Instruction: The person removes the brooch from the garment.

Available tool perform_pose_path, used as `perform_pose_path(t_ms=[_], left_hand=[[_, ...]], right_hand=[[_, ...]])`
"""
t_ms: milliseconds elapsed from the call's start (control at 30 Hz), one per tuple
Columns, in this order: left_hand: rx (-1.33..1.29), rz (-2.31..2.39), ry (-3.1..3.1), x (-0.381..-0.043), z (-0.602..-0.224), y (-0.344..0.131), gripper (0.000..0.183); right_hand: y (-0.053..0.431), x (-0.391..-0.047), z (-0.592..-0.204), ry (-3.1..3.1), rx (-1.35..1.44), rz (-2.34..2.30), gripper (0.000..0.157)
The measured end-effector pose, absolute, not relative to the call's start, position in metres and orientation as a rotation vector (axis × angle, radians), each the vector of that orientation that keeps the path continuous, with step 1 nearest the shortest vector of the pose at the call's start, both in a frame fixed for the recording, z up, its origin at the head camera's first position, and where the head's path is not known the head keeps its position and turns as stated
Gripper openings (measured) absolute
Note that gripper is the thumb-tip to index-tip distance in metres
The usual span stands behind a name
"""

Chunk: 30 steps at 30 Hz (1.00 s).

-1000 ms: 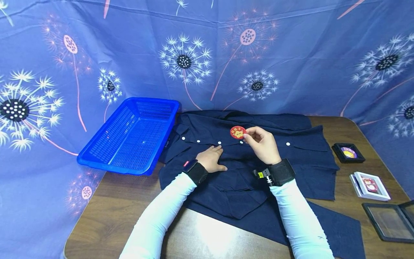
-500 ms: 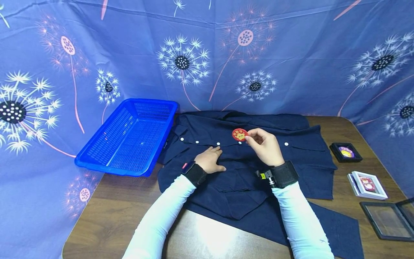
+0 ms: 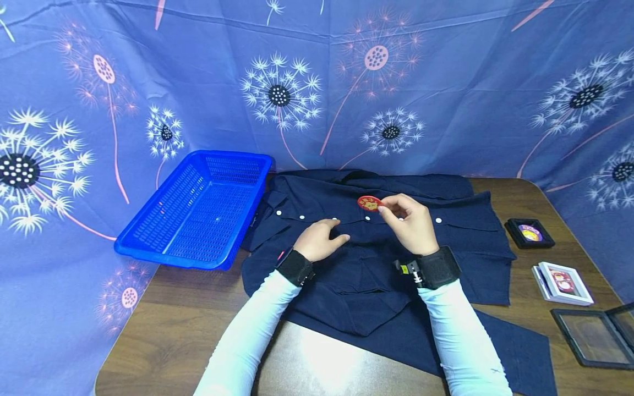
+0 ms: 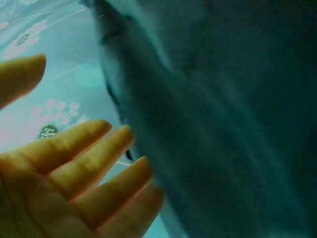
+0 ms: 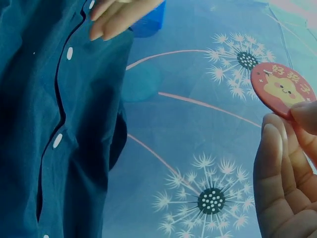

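A dark navy shirt (image 3: 460,269) with white buttons (image 3: 367,218) lies spread over the table, its button line running left to right. Between thumb and fingers, my right hand (image 3: 411,224) pinches a round red badge (image 3: 368,203) by its edge, held above the button line. In the right wrist view the badge (image 5: 277,88) shows a yellow cartoon animal and yellow characters. My left hand (image 3: 319,242) hovers low over the shirt's middle, holding nothing. In the left wrist view its fingers (image 4: 94,166) are loosely extended, the thumb apart.
A blue plastic basket (image 3: 223,256) stands at the left, against the shirt. Along the right edge lie a black case (image 3: 515,234) with a purple and yellow badge, white frames (image 3: 584,294) and an opened black frame (image 3: 596,338). A dandelion-print cloth (image 3: 317,33) hangs behind.
My left hand has lifted from the shirt, fingers now looser. My right hand has moved slightly right, tilting the badge flatter. The head view has shifted a little.
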<state>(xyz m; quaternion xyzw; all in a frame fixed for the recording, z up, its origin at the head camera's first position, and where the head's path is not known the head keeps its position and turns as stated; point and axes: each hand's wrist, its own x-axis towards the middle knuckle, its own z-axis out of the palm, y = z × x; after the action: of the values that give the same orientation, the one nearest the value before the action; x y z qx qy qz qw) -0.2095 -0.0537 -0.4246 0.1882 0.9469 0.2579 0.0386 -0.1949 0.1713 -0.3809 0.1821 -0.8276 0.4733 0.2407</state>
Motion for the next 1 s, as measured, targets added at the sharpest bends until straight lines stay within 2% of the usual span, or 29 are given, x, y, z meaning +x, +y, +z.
perform_pose_path(t_ms=[600,1000], left_hand=[[0.521,1.451,2.854,-0.194,-0.392,-0.049,0.044],[0.542,1.649,2.721,-0.193,-0.379,-0.047,0.034]], right_hand=[[0.172,-0.193,-0.379,-2.156,0.635,1.214,0.013],[0.167,-0.191,-0.377,-2.083,0.757,1.071,0.018]])
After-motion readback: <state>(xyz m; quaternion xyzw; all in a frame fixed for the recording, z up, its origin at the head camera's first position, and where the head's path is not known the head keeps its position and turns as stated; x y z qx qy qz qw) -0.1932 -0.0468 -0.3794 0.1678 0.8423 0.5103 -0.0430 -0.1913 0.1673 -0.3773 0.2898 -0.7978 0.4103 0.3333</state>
